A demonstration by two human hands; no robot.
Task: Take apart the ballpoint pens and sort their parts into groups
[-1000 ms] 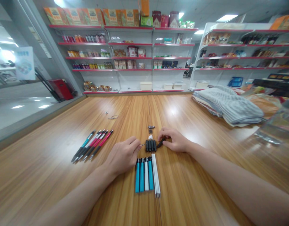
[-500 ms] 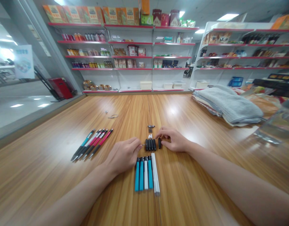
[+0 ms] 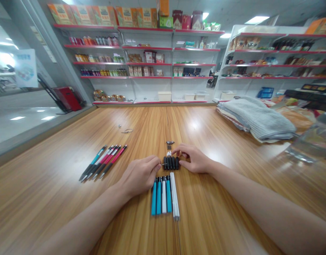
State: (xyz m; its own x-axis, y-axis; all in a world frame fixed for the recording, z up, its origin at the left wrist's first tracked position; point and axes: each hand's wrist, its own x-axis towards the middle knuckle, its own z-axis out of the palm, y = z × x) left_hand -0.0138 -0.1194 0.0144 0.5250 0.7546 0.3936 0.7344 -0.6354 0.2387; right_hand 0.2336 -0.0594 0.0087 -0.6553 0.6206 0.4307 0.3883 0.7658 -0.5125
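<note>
We were apparently aligning 5 black pen grips [image 3: 170,163], right fingers [image 3: 180,147] apart, left fingers [image 3: 154,161] pinching a thin piece [image 3: 163,164]; the next move likely needed precision.

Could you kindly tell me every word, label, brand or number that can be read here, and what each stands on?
None can be read with certainty.
Sign: blue characters along its top, too blurred to read.
Orange boxes: printing on their fronts, too blurred.
Green box: a pale mark, no readable word.
Pens: any print is too small to tell.
Grips and barrels: no lettering I can make out.
</note>
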